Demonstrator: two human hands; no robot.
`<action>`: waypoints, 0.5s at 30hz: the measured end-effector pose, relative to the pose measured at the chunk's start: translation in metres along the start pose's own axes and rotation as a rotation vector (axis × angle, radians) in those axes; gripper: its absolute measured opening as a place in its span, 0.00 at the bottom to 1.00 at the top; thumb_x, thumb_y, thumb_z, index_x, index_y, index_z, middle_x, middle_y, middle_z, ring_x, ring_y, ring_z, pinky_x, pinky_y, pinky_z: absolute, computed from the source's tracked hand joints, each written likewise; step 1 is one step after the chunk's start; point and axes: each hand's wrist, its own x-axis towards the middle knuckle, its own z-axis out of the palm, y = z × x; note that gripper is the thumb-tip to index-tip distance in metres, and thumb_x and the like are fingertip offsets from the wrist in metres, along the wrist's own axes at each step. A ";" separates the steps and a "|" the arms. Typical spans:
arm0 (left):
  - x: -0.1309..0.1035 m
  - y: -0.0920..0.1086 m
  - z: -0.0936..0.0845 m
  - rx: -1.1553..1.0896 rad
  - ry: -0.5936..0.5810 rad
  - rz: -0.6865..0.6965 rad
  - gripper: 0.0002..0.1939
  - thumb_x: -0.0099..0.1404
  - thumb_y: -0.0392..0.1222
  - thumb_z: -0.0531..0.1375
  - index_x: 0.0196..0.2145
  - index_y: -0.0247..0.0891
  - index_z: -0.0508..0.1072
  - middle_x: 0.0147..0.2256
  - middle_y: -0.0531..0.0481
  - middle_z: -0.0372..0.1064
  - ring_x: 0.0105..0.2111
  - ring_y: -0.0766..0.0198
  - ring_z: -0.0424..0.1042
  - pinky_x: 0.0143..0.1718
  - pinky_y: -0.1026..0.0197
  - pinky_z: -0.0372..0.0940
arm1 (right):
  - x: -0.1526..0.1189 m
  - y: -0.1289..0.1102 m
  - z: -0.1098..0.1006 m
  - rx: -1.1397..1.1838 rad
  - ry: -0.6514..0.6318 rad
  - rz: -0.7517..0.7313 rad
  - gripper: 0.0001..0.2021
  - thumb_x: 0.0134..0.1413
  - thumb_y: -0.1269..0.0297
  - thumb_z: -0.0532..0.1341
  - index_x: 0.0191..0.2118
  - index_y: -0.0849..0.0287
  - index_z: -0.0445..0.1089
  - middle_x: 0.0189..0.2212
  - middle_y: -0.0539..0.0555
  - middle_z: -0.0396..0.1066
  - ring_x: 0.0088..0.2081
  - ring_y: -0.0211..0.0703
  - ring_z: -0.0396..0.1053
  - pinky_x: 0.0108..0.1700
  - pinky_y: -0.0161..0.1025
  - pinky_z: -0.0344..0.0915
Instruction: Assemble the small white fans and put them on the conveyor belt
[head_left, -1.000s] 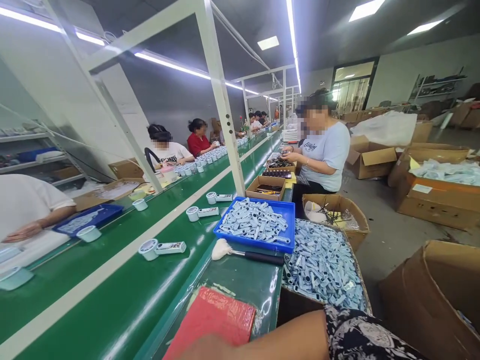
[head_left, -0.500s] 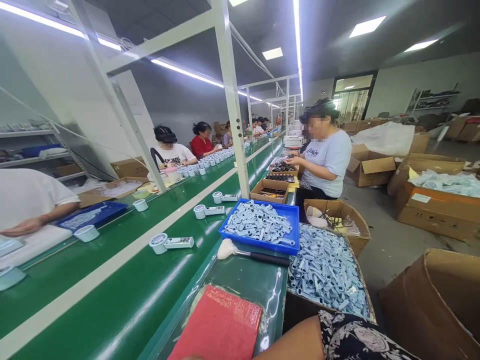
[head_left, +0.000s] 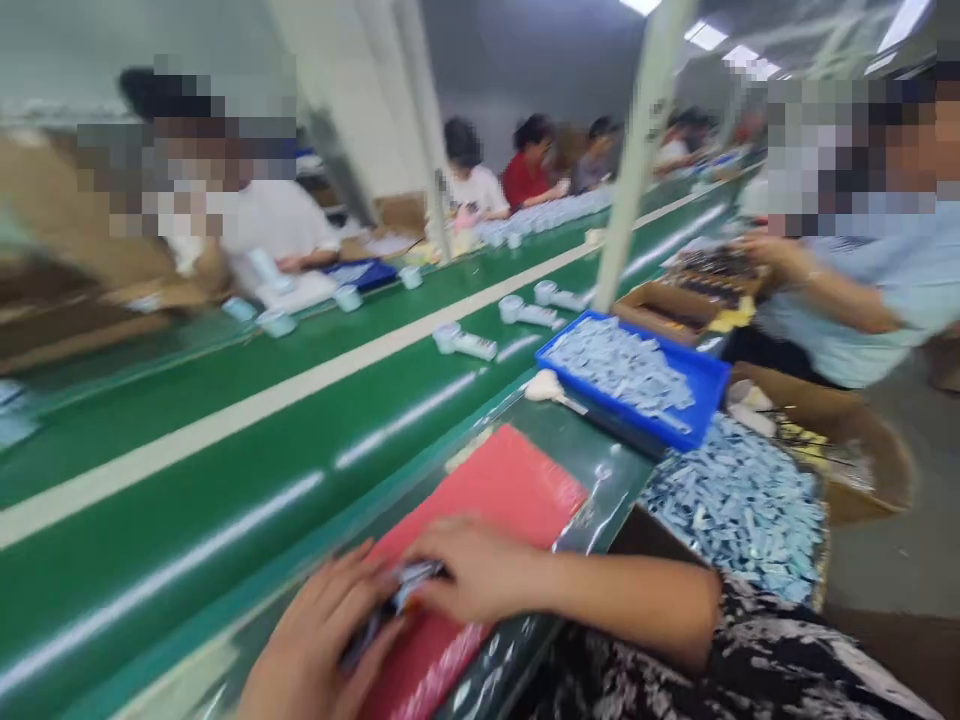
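Low in the head view, my left hand [head_left: 322,635] and my right hand [head_left: 480,570] meet over a red pad [head_left: 487,490] on the green bench top. Both are closed around a small light-blue and dark plastic part [head_left: 417,573], smeared by motion and mostly covered by fingers. My left fingers curl over its near, darker end; the right thumb and fingers grip its far end. Past the pad lies a mallet with a pale head [head_left: 544,386] and black handle. Beside it, a blue tray [head_left: 709,390] carries many light-blue plastic pieces [head_left: 615,362].
Left of the bench runs a green conveyor belt [head_left: 285,470] carrying several light-blue handled units [head_left: 465,342]. A box of loose light-blue parts [head_left: 742,500] stands at right, near an open carton [head_left: 870,470]. A white post [head_left: 626,160] rises beyond the tray. Co-workers sit along both sides.
The view has swung left and down. Both my hands have come into sight over the red pad, holding a part. A co-worker across the belt now shows more fully.
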 end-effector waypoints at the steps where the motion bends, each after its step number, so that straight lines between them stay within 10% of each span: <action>1: -0.006 0.013 -0.003 -0.004 -0.039 -0.038 0.12 0.67 0.51 0.62 0.47 0.55 0.78 0.48 0.53 0.77 0.49 0.49 0.76 0.51 0.48 0.71 | -0.004 -0.001 0.001 0.043 0.032 0.005 0.14 0.64 0.61 0.63 0.52 0.59 0.72 0.49 0.56 0.75 0.53 0.52 0.70 0.55 0.49 0.66; 9: 0.010 0.041 -0.011 -0.088 -0.209 -0.177 0.08 0.71 0.39 0.57 0.46 0.42 0.73 0.45 0.48 0.75 0.47 0.53 0.71 0.51 0.47 0.67 | -0.007 0.005 0.012 0.206 0.036 0.026 0.13 0.65 0.65 0.62 0.53 0.57 0.71 0.48 0.56 0.73 0.50 0.52 0.69 0.54 0.53 0.65; 15: 0.015 0.044 -0.020 0.267 -0.395 -0.122 0.11 0.67 0.35 0.59 0.47 0.36 0.71 0.46 0.41 0.70 0.48 0.46 0.66 0.49 0.43 0.67 | -0.031 0.018 0.001 0.284 0.087 -0.046 0.27 0.61 0.66 0.66 0.64 0.57 0.62 0.61 0.60 0.65 0.61 0.53 0.62 0.65 0.55 0.61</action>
